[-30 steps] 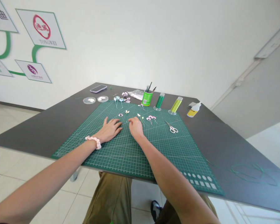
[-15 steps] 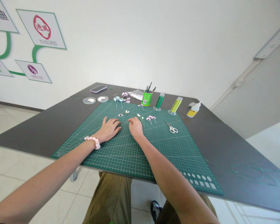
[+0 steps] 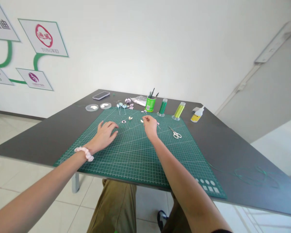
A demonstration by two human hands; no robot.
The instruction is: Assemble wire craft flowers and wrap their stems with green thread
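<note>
My left hand (image 3: pixel 106 133), with a pale pink scrunchie (image 3: pixel 84 153) on its wrist, hovers low over the green cutting mat (image 3: pixel 126 158). Its fingers are spread and hold nothing. Beyond its fingertips lie a small pinkish ring (image 3: pixel 123 122) and a cream petalled flower (image 3: pixel 130 118). My right hand (image 3: pixel 150 127) is closed, thumb and fingertips together; whatever is between them is too small to make out. A small white petal piece (image 3: pixel 142 121) lies right by those fingertips. Partly hidden behind that hand are pink loop pieces (image 3: pixel 158 124) on wire stems.
White-handled scissors (image 3: pixel 176 133) lie at the mat's right. Farther back stand a green pen can (image 3: pixel 150 104), a green wire spool (image 3: pixel 162 107), a yellow-green spool (image 3: pixel 178 111) and a glue bottle (image 3: pixel 197 115). Blue flowers (image 3: pixel 121 106), shallow dishes (image 3: pixel 91 107) and a phone (image 3: pixel 101 95) are back left.
My right hand has moved right and slightly away, over the petal piece and wire stems. My left hand has drawn back to the left, away from the mat's middle.
</note>
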